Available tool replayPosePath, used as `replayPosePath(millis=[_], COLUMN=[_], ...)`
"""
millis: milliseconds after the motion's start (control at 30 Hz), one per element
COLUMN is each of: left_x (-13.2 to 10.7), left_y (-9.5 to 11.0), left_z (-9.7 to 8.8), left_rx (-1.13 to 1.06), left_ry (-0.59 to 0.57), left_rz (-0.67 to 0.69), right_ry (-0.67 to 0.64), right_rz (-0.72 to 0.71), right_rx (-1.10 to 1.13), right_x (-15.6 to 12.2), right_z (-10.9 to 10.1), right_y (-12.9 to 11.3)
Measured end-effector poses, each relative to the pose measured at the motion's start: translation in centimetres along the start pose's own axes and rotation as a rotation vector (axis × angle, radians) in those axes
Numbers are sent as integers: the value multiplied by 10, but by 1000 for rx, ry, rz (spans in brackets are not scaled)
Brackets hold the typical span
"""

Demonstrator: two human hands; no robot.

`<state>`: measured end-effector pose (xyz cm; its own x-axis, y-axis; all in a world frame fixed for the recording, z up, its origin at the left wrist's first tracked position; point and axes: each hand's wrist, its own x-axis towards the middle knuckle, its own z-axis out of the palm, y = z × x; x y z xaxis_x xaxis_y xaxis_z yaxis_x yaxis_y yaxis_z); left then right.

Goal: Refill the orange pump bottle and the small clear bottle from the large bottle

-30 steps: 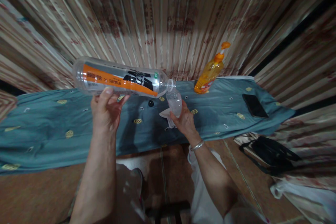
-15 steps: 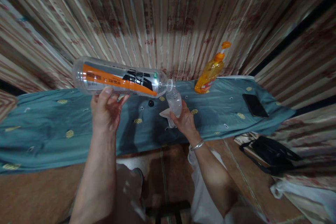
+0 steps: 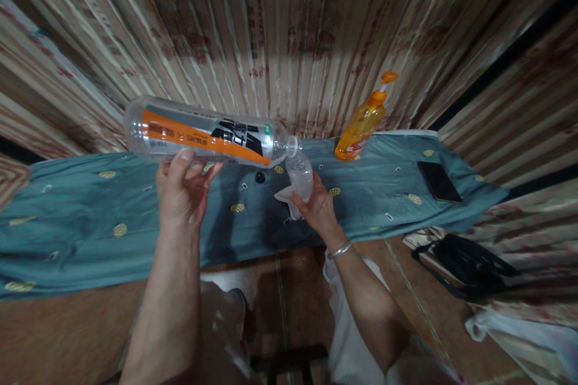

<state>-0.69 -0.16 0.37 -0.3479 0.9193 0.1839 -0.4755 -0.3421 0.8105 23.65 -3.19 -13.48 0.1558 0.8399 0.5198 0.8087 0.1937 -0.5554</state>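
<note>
A large clear plastic bottle [image 3: 203,135] with an orange, silver and black label lies nearly level in the air, its neck pointing right. My left hand [image 3: 185,186] grips it from below, thumb on the near side. Its uncapped mouth meets the mouth of a small clear bottle [image 3: 299,173], which tilts toward it. Around the lower part of the small bottle is my right hand [image 3: 318,204], closed. Under that hand a pale cloth or paper piece [image 3: 286,197] rests on the table. A black bottle cap [image 3: 259,177] lies on the tablecloth below the large bottle's neck.
The long table wears a teal cloth [image 3: 135,204] with pineapple prints. An orange pump bottle [image 3: 361,126] stands at the back right, and a black phone [image 3: 439,181] lies farther right. Pleated curtains [image 3: 289,42] hang close behind. A black bag [image 3: 469,264] sits below the table's right end.
</note>
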Motion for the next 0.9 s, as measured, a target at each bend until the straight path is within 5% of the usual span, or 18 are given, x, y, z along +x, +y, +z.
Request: replayPosePath(millis=[900], left_x=[-2], left_y=[0], left_z=[1], left_rx=[10], left_ry=[-13], left_rz=[-3], right_ry=[-3], right_rz=[13], right_rx=[24], right_x=[1], right_z=[-2], right_y=[-2])
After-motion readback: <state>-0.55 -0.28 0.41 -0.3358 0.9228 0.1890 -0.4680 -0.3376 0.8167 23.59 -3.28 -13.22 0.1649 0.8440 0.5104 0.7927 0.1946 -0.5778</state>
